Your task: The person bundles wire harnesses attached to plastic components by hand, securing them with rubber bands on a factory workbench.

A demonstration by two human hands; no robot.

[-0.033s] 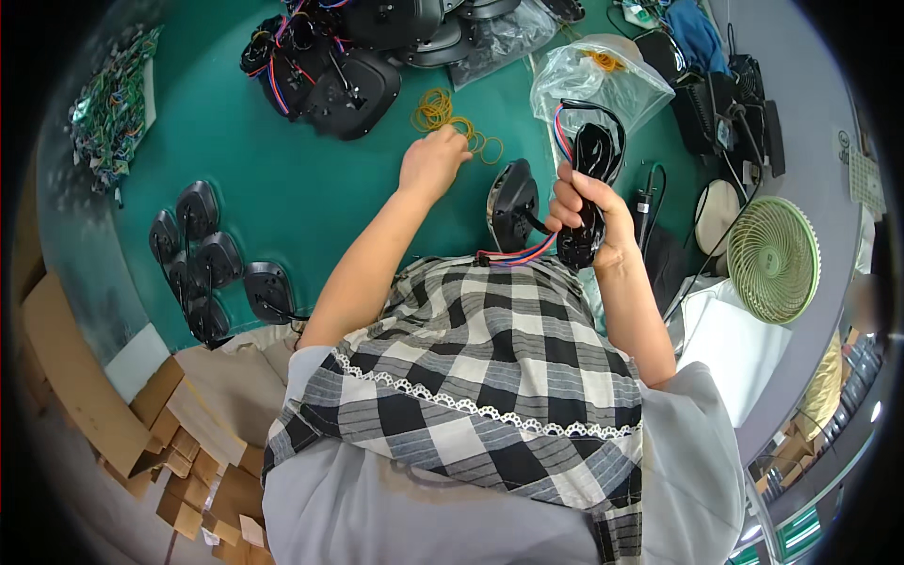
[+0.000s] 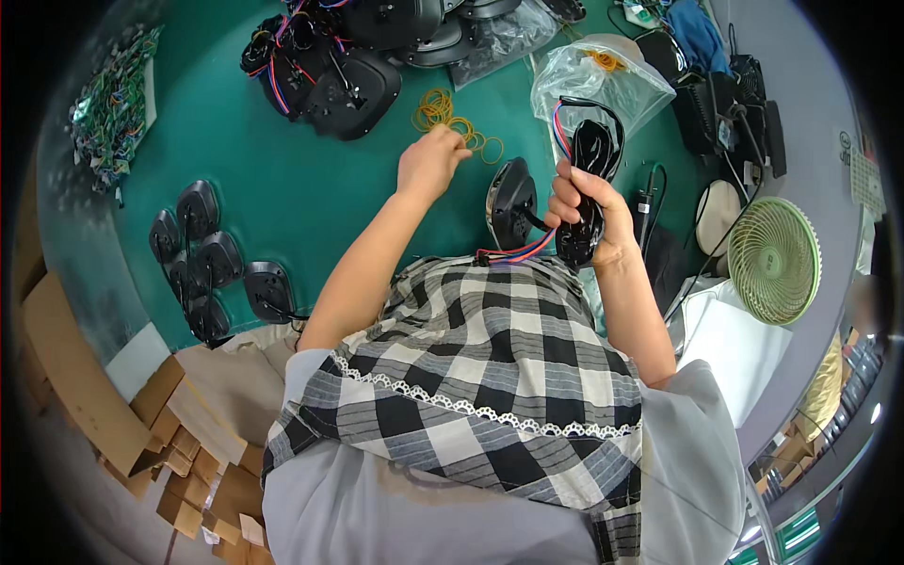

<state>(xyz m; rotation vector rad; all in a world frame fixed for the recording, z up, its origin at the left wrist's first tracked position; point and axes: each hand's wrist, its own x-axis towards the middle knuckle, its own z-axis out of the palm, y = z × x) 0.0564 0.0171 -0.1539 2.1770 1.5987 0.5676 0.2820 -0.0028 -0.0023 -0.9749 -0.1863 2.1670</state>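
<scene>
Gripping the bundle [image 2: 578, 235], the right hand [image 2: 603, 212] has its fingers curled closed around the coiled black cable, which stands roughly upright above the near edge of the table [image 2: 282, 188], on the person's right. A loop of cable with red and blue strands arches out of the bundle's top, beyond the fingers. More coloured wires [image 2: 523, 252] run from beside the bundle's lower part to the left, across the top of the checked apron [image 2: 490, 339]. Just left of the bundle, a black unit [image 2: 511, 202] stands on edge on the table, with a short dark lead on the side facing the right hand.

Further left and farther from the body, the left hand [image 2: 433, 162] reaches out over the table, palm down, fingers bent and drawn close together at the near edge of the loose yellow bands [image 2: 433, 111]. Whether those fingers pinch a band, I cannot tell, since the hand hides their tips.

Past the bands lies a heap of larger black housings [image 2: 356, 94] with coloured wires, and beside it a grey plastic bag [image 2: 508, 42]. A clear bag [image 2: 603, 89] with yellow bands inside sits beyond the bundle. Smaller black units [image 2: 219, 259] lie at the table's left, circuit boards [image 2: 108, 113] at the far left, and a green fan [image 2: 772, 259] at the right
</scene>
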